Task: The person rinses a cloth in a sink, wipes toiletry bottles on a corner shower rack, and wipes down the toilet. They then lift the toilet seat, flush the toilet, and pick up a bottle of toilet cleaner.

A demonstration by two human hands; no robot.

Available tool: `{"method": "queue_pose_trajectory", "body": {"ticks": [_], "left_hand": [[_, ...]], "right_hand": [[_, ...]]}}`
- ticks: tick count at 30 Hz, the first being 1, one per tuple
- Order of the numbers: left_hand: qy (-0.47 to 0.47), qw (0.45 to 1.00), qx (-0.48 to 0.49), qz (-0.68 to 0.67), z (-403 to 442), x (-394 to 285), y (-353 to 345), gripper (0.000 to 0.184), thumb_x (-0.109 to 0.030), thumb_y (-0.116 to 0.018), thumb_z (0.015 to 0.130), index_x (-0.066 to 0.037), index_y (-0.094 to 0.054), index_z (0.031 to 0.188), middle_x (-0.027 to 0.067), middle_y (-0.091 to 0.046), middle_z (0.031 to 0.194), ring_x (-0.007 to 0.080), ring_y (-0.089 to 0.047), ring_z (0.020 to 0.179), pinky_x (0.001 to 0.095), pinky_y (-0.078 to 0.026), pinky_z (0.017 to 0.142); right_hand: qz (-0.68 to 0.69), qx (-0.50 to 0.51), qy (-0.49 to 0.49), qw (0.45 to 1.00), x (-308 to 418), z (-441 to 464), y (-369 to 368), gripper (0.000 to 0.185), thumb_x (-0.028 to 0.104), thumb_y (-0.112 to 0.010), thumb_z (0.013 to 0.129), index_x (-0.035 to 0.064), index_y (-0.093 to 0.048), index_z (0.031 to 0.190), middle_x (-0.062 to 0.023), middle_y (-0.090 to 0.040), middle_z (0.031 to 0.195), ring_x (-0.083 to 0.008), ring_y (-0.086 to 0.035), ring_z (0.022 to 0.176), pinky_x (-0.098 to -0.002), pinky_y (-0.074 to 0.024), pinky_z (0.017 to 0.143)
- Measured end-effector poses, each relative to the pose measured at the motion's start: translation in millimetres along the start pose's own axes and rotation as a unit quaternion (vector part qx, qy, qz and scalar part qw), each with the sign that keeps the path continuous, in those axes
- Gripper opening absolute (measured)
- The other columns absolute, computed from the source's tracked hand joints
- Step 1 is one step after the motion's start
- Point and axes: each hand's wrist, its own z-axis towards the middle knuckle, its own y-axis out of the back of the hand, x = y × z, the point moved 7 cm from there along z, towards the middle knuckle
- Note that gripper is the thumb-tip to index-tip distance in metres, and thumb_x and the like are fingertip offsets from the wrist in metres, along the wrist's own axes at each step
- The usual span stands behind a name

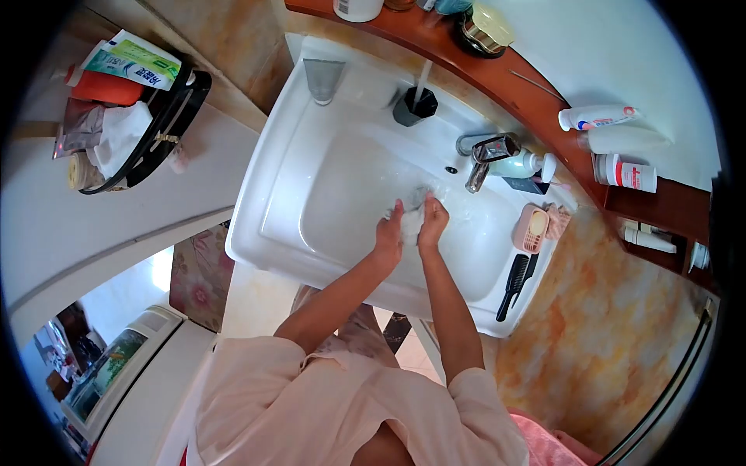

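Both of my hands are over the basin of a white sink (268, 206), close together near its middle. Between them is a wet, bunched white cloth (413, 225). My left hand (388, 235) grips the cloth from the left, thumb pointing up. On the other side my right hand (434, 222) has its fingers curled round the cloth. Shallow, cloudy water seems to lie under the hands. A chrome faucet (486, 155) stands on the sink's back rim, to the right of the hands; I cannot tell whether water runs from it.
On the right rim sit a pink soap box (531, 229) and a black comb (513, 286). A dark cup (414, 107) and a grey tube (322, 80) stand at the back. A wooden shelf (544, 101) with bottles curves behind; a black-edged rack (183, 116) hangs left.
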Motion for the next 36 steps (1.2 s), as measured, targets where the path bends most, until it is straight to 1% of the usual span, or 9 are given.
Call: {"method": "queue_pose_trajectory", "body": {"ticks": [3,6,7,10,15,20,26,32,36], "left_hand": [[-0.108,0.989,0.000,0.106,34,-10,25,0.037,-0.020,-0.071,0.080,0.001,-0.056,0.106,0.0106,-0.059,0.099,0.0155,-0.056,0.088,0.0301,-0.047,0.073],[-0.202,0.950,-0.056,0.233,114,3,87,0.045,-0.004,-0.070,0.073,-0.003,-0.053,0.114,0.0093,-0.057,0.106,0.0144,-0.055,0.092,0.0283,-0.046,0.077],[-0.230,0.934,-0.045,0.269,107,-8,86,0.051,0.000,-0.067,0.071,-0.007,-0.050,0.119,0.0077,-0.057,0.106,0.0143,-0.055,0.092,0.0279,-0.046,0.074],[-0.273,0.903,0.022,0.332,73,-37,66,0.067,0.009,-0.060,0.068,-0.012,-0.044,0.129,0.0051,-0.056,0.109,0.0146,-0.054,0.095,0.0264,-0.046,0.074],[-0.343,0.855,0.263,0.286,-32,-75,-11,0.069,0.011,-0.055,0.069,-0.010,-0.041,0.133,0.0056,-0.055,0.113,0.0150,-0.054,0.101,0.0233,-0.045,0.081],[-0.362,0.814,0.292,0.348,-92,-94,-36,0.054,0.000,-0.061,0.079,-0.009,-0.045,0.129,0.0052,-0.055,0.113,0.0125,-0.054,0.101,0.0220,-0.045,0.078],[-0.354,0.778,0.396,0.335,-141,-121,-59,0.021,-0.004,-0.058,0.087,-0.004,-0.062,0.107,0.0037,-0.059,0.108,0.0109,-0.054,0.098,0.0226,-0.044,0.076],[-0.414,0.735,0.339,0.417,-167,-148,-70,0.013,-0.006,-0.056,0.089,-0.002,-0.063,0.099,0.0041,-0.063,0.087,0.0090,-0.053,0.077,0.0229,-0.042,0.067],[-0.486,0.668,0.351,0.440,-208,-151,-85,0.012,-0.008,-0.057,0.089,-0.002,-0.063,0.097,0.0041,-0.062,0.078,0.0082,-0.050,0.067,0.0233,-0.042,0.063]], "right_hand": [[0.173,-0.068,-0.113,0.976,-86,17,21,0.019,0.021,-0.058,0.091,0.0093,-0.061,0.076,0.0017,-0.055,0.071,-0.0066,-0.046,0.064,-0.0223,-0.0386,0.058],[0.022,0.022,-0.167,0.986,-82,-3,36,0.017,0.029,-0.061,0.089,0.0119,-0.060,0.089,0.0028,-0.056,0.078,-0.0070,-0.048,0.063,-0.0209,-0.0394,0.055],[-0.110,0.069,-0.085,0.988,-82,-3,41,0.019,0.022,-0.062,0.088,0.0115,-0.057,0.103,-0.0002,-0.059,0.092,-0.0089,-0.054,0.078,-0.0232,-0.0454,0.065],[-0.143,0.062,0.043,0.987,-35,-20,45,0.027,0.015,-0.065,0.083,0.0050,-0.056,0.106,-0.0070,-0.061,0.103,-0.0194,-0.060,0.089,-0.0315,-0.0469,0.077],[-0.107,0.210,0.163,0.958,91,-37,2,0.031,0.012,-0.065,0.082,0.0051,-0.055,0.110,-0.0090,-0.060,0.103,-0.0193,-0.060,0.089,-0.0323,-0.0467,0.078],[-0.118,0.238,0.198,0.944,156,-48,16,0.011,0.007,-0.063,0.082,-0.0015,-0.060,0.090,-0.0111,-0.061,0.085,-0.0234,-0.061,0.076,-0.0284,-0.0471,0.070],[-0.121,0.146,0.359,0.914,234,-73,61,0.013,0.004,-0.060,0.083,-0.0022,-0.063,0.095,-0.0108,-0.063,0.088,-0.0193,-0.060,0.069,-0.0260,-0.0473,0.062],[0.083,0.151,0.072,0.982,200,-58,100,0.018,0.010,-0.051,0.093,-0.0018,-0.064,0.099,-0.0078,-0.064,0.094,-0.0081,-0.061,0.070,-0.0209,-0.0478,0.059],[0.152,0.101,0.115,0.977,211,-59,113,0.019,0.012,-0.050,0.094,-0.0011,-0.060,0.103,-0.0073,-0.062,0.092,-0.0130,-0.063,0.076,-0.0232,-0.0499,0.065]]}}
